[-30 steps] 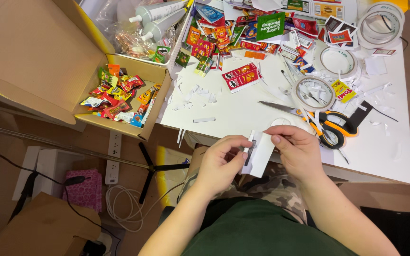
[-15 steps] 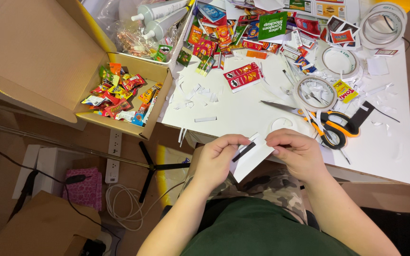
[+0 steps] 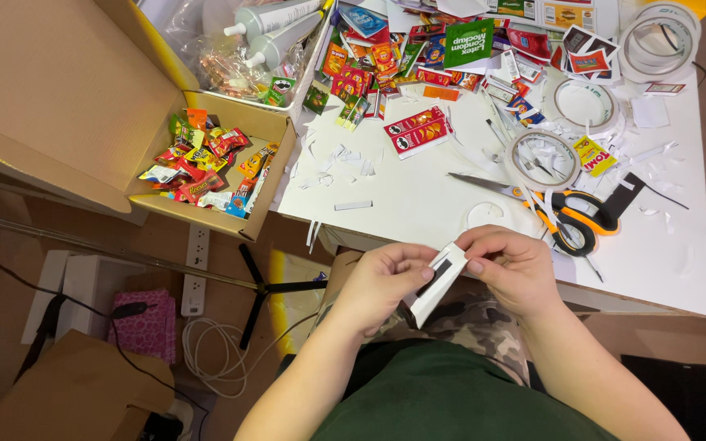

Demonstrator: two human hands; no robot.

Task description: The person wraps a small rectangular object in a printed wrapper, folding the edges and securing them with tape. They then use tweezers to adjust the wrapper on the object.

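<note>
Both hands meet just below the front edge of the white table (image 3: 418, 204), over my lap. Between them is a small white paper cutout (image 3: 437, 284) with a black strip on it, tilted down to the left. My left hand (image 3: 382, 286) pinches its lower left side with thumb and fingers. My right hand (image 3: 510, 269) grips its upper right end with fingertips. Orange-handled scissors (image 3: 561, 220) lie on the table just beyond my right hand.
An open cardboard box (image 3: 206, 163) with several small colourful packets hangs at the table's left. Tape rolls (image 3: 542, 159), paper scraps, printed miniature packages (image 3: 418, 132) and glue tubes (image 3: 275, 33) cover the table. Cables, a power strip (image 3: 196, 260) and a stand sit on the floor.
The paper cutout has been turned and folded between my fingers, from lying flat to tilted. Both hands have stayed in the same spot at the table's edge.
</note>
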